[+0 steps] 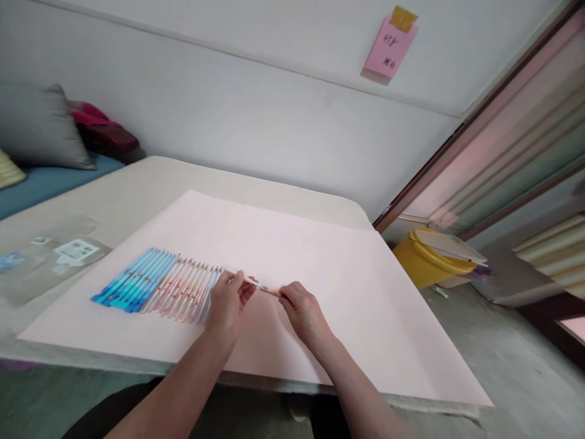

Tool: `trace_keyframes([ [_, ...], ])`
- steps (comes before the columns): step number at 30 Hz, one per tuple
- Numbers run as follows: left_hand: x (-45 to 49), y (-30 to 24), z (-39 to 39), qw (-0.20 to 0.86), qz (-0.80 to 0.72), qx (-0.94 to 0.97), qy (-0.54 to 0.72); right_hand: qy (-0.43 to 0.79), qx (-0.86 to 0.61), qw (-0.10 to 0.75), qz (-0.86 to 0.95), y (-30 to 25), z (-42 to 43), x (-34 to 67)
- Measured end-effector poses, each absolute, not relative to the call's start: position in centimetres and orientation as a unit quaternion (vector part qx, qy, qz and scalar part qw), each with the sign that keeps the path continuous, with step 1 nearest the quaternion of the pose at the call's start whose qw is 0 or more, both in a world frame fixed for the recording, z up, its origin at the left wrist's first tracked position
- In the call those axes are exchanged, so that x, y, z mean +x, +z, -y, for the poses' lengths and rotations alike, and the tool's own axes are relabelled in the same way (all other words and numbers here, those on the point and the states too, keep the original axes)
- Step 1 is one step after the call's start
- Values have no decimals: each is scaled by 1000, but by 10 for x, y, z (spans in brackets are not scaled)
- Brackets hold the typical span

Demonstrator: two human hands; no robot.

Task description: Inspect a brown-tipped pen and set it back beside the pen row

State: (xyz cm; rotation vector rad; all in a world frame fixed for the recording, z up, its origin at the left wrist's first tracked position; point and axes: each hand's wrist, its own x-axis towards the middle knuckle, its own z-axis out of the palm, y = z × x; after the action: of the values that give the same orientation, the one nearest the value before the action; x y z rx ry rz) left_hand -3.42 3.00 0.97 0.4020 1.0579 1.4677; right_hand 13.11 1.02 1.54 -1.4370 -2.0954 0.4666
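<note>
Between my two hands a slim pen (252,281) is held at a slant, white toward the left and peach-orange toward the right. My left hand (229,299) pinches its white part between thumb and fingers. Closed round the peach end is my right hand (302,310). Whether the two parts are joined or just apart I cannot tell. Left of my hands lies a row of pens side by side: several blue ones (137,280), then several whitish ones with red and orange patterns (180,286). My left hand covers the right end of that row.
A large pale pink sheet (347,341) covers much of the table (159,174). Clear plastic packaging (50,262) with labels lies at the left. Beyond are a grey cushion (39,125), a wall with a pink note (390,47), and a yellow bin (420,259) on the floor.
</note>
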Motion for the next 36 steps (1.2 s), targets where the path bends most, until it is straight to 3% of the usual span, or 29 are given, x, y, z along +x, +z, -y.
trace_keyframes([
  [16,-23,10,-22,594,-508,234,579,176,-562,282,757,18,-4,126],
  [29,-23,8,-21,590,-497,273,575,294,-592,332,672,19,-2,122],
  [36,-24,15,-21,585,-507,251,582,188,-593,322,714,12,6,113],
])
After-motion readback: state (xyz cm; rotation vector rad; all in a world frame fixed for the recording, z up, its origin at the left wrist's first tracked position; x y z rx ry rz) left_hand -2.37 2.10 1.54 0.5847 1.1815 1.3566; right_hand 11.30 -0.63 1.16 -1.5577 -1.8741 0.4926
